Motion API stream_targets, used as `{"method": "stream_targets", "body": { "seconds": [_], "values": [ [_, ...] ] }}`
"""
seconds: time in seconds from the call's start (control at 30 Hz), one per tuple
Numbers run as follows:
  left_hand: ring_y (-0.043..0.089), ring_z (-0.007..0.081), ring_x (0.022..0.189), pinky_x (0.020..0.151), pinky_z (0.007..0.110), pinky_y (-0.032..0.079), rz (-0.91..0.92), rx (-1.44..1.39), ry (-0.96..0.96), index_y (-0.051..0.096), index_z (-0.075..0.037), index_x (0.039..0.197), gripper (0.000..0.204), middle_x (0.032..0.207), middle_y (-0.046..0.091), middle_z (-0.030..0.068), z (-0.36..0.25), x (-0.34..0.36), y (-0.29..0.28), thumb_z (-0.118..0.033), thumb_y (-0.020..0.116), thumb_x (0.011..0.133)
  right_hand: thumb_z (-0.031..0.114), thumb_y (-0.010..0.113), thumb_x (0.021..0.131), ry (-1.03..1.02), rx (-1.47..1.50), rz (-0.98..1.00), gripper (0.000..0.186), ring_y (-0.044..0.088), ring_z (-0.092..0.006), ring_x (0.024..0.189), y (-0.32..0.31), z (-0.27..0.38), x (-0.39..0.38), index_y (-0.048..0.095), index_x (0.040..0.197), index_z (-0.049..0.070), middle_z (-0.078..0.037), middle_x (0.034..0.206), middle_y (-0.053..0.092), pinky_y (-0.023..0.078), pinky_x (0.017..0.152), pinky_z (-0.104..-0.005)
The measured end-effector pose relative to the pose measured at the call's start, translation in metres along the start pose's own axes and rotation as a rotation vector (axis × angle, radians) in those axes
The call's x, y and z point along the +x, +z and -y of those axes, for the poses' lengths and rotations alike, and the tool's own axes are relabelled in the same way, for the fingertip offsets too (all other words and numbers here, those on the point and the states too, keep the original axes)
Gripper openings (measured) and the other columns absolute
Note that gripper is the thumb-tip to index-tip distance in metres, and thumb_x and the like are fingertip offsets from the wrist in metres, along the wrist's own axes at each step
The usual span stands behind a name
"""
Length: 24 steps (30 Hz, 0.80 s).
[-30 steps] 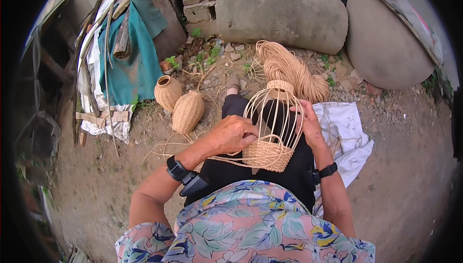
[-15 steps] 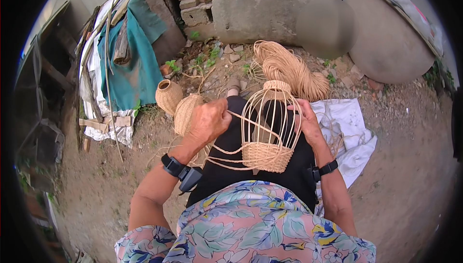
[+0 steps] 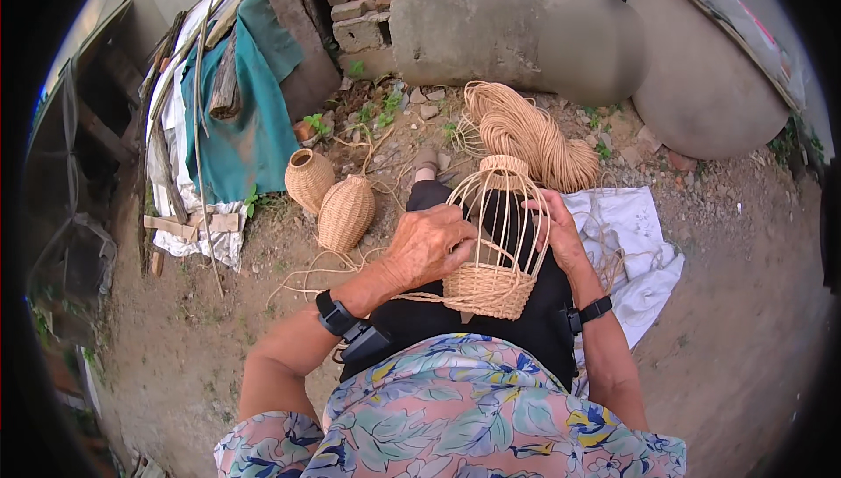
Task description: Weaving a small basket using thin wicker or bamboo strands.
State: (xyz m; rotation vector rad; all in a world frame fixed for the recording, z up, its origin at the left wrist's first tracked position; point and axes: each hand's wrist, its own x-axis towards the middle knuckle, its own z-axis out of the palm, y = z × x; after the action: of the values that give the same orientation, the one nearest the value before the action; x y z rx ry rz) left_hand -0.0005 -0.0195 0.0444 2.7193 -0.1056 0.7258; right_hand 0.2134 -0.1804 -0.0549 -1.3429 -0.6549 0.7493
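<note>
A half-woven basket (image 3: 491,290) rests on my lap, its lower part closely woven, with bare upright ribs rising to a narrow woven ring (image 3: 505,165). My left hand (image 3: 432,243) is closed at the basket's left side, pinching a thin cord (image 3: 498,250) that runs across the ribs. The tips of its fingers are partly hidden. On the other side my right hand (image 3: 557,229) grips the ribs, some fingers reaching in between them. Loose strands trail from the woven part toward the left, under my left wrist.
Two finished-looking woven vases, one (image 3: 309,180) behind the other (image 3: 347,215), lie on the dirt at the left. Beyond the basket is a thick hank of cord (image 3: 534,138). A white sheet (image 3: 644,254) spreads at the right. A concrete slab (image 3: 473,31) stands at the back.
My left hand has moved right and slightly down, from pulling the cord out beside the basket to right against its ribs. My right hand stays on the ribs.
</note>
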Motion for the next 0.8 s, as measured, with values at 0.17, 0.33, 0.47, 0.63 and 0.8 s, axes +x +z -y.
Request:
{"method": "stream_targets", "body": {
  "seconds": [0.17,0.33,0.47,0.63,0.8],
  "values": [
    [0.061,0.0304,0.062,0.055,0.041,0.049,-0.237,0.269,-0.37,0.061,-0.006,0.071,0.007,0.07,0.059,0.0111,0.069,-0.021,-0.032,-0.012,0.063,0.073,0.006,0.055,0.087,-0.041,0.023,0.006,0.046,0.048,-0.0051,0.05,-0.009,-0.006,-0.006,0.042,0.132,0.007,-0.006,0.114,0.058,0.045,0.045,-0.0199],
    [0.064,0.0339,0.07,0.063,0.046,0.05,-0.181,0.939,-0.954,0.067,-0.009,0.082,0.016,0.079,0.065,0.0141,0.199,-0.12,-0.156,-0.024,0.064,0.077,0.005,0.054,0.086,-0.04,0.026,0.03,0.046,0.048,-0.0046,0.054,-0.004,-0.001,-0.002,0.043,0.131,0.006,-0.006,0.114,0.058,0.045,0.047,-0.0202],
    [0.063,0.0279,0.072,0.062,0.041,0.051,-0.168,0.565,-0.682,0.07,-0.014,0.097,0.023,0.081,0.061,0.0093,0.165,-0.087,-0.12,-0.015,0.068,0.074,0.005,0.054,0.086,0.0,0.033,0.01,0.047,0.048,-0.0045,0.053,-0.007,-0.002,-0.004,0.042,0.131,0.007,-0.006,0.114,0.058,0.046,0.046,-0.0194],
    [0.06,0.0247,0.073,0.064,0.036,0.05,0.098,-0.019,-0.104,0.071,-0.008,0.093,0.015,0.076,0.057,0.0081,0.015,-0.001,-0.032,-0.013,0.067,0.08,0.006,0.055,0.086,-0.006,0.053,0.008,0.048,0.051,-0.0047,0.052,-0.009,-0.002,-0.005,0.042,0.132,0.007,-0.007,0.115,0.059,0.045,0.044,-0.0193],
    [0.06,0.0236,0.073,0.063,0.037,0.05,0.178,0.026,0.012,0.07,-0.008,0.085,0.01,0.073,0.056,0.0062,-0.004,0.008,-0.01,-0.013,0.067,0.077,0.009,0.058,0.086,-0.029,0.046,0.028,0.048,0.051,-0.0052,0.051,-0.007,-0.005,-0.002,0.042,0.131,0.007,-0.007,0.115,0.059,0.045,0.043,-0.0181]
  ]
}}
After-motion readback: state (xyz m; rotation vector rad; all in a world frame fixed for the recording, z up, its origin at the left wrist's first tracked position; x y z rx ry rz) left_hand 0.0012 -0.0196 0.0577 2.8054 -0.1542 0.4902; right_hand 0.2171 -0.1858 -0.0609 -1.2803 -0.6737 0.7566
